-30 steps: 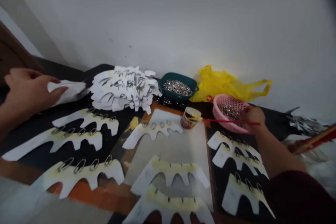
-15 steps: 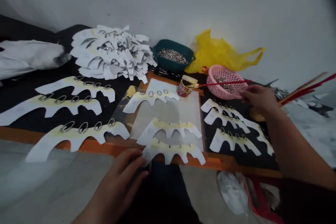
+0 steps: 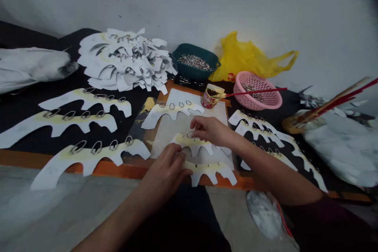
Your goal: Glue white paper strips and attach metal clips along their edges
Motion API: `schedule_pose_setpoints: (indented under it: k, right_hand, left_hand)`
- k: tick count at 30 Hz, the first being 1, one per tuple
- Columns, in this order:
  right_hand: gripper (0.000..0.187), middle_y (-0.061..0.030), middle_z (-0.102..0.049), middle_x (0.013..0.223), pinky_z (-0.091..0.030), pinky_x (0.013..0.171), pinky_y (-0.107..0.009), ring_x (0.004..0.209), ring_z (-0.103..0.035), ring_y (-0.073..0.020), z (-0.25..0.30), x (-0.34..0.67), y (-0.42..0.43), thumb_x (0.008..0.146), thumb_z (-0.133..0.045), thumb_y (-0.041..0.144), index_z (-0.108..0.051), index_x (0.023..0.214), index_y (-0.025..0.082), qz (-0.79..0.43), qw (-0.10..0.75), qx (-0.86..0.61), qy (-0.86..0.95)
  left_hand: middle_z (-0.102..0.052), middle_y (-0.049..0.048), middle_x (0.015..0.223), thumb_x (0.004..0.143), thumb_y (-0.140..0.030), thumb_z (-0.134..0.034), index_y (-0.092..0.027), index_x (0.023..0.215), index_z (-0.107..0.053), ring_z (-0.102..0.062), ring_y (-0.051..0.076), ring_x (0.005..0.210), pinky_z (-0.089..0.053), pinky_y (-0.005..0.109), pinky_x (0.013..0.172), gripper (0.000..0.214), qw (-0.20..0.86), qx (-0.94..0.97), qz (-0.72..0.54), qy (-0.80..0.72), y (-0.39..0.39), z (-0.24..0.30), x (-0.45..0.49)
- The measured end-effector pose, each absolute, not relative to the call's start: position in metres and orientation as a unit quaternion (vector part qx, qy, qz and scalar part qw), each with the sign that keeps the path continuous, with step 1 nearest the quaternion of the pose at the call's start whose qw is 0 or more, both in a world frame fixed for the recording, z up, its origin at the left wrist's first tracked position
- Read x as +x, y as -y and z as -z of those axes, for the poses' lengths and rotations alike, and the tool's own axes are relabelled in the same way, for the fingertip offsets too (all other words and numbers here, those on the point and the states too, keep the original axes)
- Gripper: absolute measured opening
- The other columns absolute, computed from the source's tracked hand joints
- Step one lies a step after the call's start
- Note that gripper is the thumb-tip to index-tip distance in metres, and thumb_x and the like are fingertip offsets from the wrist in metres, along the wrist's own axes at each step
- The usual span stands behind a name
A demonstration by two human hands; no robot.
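My right hand (image 3: 208, 130) pinches a small oval metal ring (image 3: 190, 134) over the upper white scalloped piece (image 3: 191, 145), which carries a yellowish band along its top edge. My left hand (image 3: 168, 169) lies at the left ends of this piece and the lower white scalloped piece (image 3: 211, 171), its fingers curled onto the material and hiding those ends. Short slits show along the lower piece's band. Farther back on the pale board (image 3: 162, 141) sits another scalloped piece (image 3: 173, 113) with several rings attached.
Ringed white pieces (image 3: 97, 153) lie left, more (image 3: 260, 130) right. Behind are a stacked pile (image 3: 124, 61), a green basket (image 3: 193, 73) and pink basket (image 3: 258, 104) of rings, a glue cup (image 3: 210, 100) with a red stick, and a yellow bag (image 3: 248, 57).
My right hand has come from beside the pink basket to the upper white piece, now with a ring. My left hand has moved up and right onto the pieces.
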State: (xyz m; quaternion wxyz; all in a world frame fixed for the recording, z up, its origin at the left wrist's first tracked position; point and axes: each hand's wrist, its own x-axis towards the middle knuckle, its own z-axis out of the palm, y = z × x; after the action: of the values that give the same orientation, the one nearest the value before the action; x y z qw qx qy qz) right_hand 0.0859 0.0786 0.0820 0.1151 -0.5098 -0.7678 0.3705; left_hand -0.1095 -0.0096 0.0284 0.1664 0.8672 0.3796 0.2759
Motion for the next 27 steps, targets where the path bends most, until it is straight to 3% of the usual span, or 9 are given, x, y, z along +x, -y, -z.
schedule_pose_setpoints:
  k: [3,6,21,27]
  right_hand:
    - [0.002,0.0047,-0.056,0.061,-0.037,0.055,-0.019,0.057,-0.051,-0.0083,-0.068,0.079,-0.088,0.077,-0.060,0.017,-0.062,0.076,0.016,-0.416,0.120,-0.507,0.746]
    - [0.005,0.0040,-0.057,0.063,-0.037,0.056,-0.019,0.057,-0.050,-0.0078,-0.054,0.074,-0.094,0.077,-0.058,0.012,-0.062,0.076,0.015,-0.431,0.120,-0.526,0.724]
    - [0.009,-0.0016,-0.064,0.076,-0.037,0.069,-0.021,0.075,-0.055,-0.0121,-0.045,0.062,-0.097,0.078,-0.059,0.012,-0.066,0.074,0.015,-0.294,0.073,-0.529,0.793]
    - [0.009,-0.0010,-0.063,0.073,-0.037,0.070,-0.022,0.073,-0.055,-0.0119,-0.046,0.062,-0.097,0.078,-0.061,0.012,-0.068,0.075,0.015,-0.286,0.073,-0.523,0.799]
  left_hand:
    - [-0.050,0.0125,0.110,0.090,-0.026,-0.046,-0.016,0.101,-0.051,-0.052,0.023,0.102,-0.051,0.038,0.084,0.016,0.174,0.877,-0.257,-0.367,0.008,-0.024,-0.111]
    - [-0.049,0.0132,0.111,0.089,-0.030,-0.047,-0.015,0.101,-0.052,-0.052,0.024,0.102,-0.051,0.038,0.083,0.019,0.179,0.880,-0.236,-0.370,0.008,-0.023,-0.112]
    - [-0.050,0.0155,0.125,0.086,-0.040,-0.050,-0.014,0.114,-0.053,-0.042,0.033,0.113,-0.043,0.049,0.089,0.038,0.113,0.889,-0.203,-0.395,0.001,-0.023,-0.108]
    - [-0.053,0.0101,0.129,0.086,-0.047,-0.048,-0.018,0.117,-0.055,-0.044,0.030,0.111,-0.039,0.043,0.087,0.043,0.075,0.885,-0.154,-0.434,-0.004,-0.025,-0.104]
